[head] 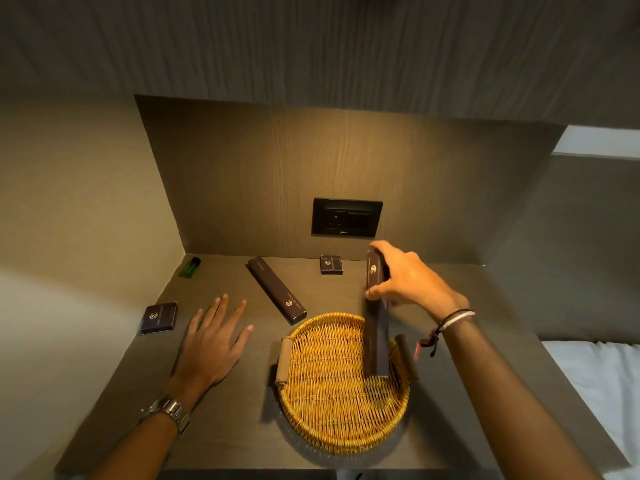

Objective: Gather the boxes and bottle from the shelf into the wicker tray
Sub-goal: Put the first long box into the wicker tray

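A round wicker tray [329, 410] with brown handles sits on the dark shelf near its front edge. My right hand [412, 282] grips the upper part of a long dark box [376, 341], whose lower end reaches down into the tray's right side. My left hand [211, 341] hovers flat and open over the shelf, left of the tray. A second long dark box [277, 289] lies diagonally behind the tray. One small dark box [160, 317] lies at the left, another small box [331, 265] by the back wall. A green bottle [189, 267] lies in the back left corner.
A black wall socket [346, 217] is set in the back panel above the shelf. Wooden panels close the niche at the left and back. A white bed [595, 382] lies to the right, beyond the shelf's edge.
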Tool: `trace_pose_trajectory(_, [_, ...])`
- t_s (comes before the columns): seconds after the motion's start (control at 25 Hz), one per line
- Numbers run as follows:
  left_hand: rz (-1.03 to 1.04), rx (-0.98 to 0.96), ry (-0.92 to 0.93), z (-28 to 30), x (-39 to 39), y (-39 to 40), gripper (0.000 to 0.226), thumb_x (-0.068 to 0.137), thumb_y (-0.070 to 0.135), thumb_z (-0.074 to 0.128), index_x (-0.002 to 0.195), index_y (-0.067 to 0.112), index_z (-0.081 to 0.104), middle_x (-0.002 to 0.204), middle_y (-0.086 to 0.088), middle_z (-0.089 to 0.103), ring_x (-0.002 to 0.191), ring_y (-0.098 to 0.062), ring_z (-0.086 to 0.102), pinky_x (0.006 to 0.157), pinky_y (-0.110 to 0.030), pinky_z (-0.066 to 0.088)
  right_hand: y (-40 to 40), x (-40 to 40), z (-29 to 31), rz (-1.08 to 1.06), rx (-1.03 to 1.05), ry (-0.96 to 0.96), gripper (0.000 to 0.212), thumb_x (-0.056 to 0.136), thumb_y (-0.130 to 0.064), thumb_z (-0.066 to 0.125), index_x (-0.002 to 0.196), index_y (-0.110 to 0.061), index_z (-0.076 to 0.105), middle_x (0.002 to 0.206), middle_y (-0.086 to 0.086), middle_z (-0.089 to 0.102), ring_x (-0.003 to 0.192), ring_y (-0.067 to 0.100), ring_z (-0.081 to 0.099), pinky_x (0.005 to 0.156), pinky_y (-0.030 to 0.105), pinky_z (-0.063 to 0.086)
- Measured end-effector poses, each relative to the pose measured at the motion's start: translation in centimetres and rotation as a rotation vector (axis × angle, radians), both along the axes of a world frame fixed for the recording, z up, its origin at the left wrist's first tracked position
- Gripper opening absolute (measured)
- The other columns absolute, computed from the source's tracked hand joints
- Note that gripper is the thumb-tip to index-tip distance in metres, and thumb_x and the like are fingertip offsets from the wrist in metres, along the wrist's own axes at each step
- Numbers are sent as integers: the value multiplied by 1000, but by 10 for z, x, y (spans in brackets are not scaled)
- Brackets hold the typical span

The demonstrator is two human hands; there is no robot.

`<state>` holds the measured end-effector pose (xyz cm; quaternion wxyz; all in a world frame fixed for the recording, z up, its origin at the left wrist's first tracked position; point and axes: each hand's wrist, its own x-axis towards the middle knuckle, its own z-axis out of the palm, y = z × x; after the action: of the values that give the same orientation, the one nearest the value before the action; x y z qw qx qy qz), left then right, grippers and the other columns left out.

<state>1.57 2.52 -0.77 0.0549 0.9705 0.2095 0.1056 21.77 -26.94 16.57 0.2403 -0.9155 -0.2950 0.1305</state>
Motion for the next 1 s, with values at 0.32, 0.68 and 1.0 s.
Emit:
trace_pose_trajectory(0.32, [3,-8,-9,2,0,-2,70,92,63,20,153,29,28,162,-11,30,151,-25,25,120,-48,21,-9,-21,-38,-76,-187,173,114,73,-50,81,158,-30,8,156,13,36,142,35,36,109,54,39])
trace_pose_trajectory(0.68, [10,-18,0,1,0,-4,72,91,65,17,153,30,26,163,-10,27,151,-23,23,121,-47,19,-53,-36,-47,-260,-158,243,37,77,-16,82,107,-20,61,101,6,59,74,22,72,63,37,65])
trace_pose_trajectory(1.0, [23,-22,-4,3,-1,-5,68,93,65,21,152,32,27,163,-8,29,151,-21,24,121,-45,19,-34,4,-32,-300,-187,29,21,86,-29,72,103,-22,62,107,11,67,97,32,68,86,51,58])
